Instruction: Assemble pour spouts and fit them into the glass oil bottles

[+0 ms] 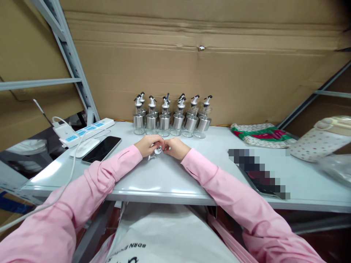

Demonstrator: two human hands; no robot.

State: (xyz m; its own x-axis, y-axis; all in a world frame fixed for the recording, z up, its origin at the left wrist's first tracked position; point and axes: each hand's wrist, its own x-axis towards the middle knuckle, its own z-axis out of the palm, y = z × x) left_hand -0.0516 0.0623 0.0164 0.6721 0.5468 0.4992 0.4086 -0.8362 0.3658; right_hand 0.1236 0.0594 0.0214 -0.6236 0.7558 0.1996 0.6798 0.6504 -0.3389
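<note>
Both hands meet over the middle of the grey table, in front of the bottles. My left hand [150, 145] has its fingers curled round a small clear and silvery piece [158, 150], whose details are too small to tell. My right hand [175, 147] touches the same piece from the right, its fingers pinched together at the left hand's fingertips. Just beyond stand several glass bottles [164, 122] with steel sleeves and spouted stoppers with black levers, grouped in two rows against the cardboard. A few at the right lack a visible upright stance and look tilted.
On the left lie a black-screened phone [102, 149], a white power strip [87, 132] and a white cable. At the right are a dark pixelated object [257, 173], a patterned cloth [261, 135], a dotted container [320, 140] and a clear plastic bag [337, 168].
</note>
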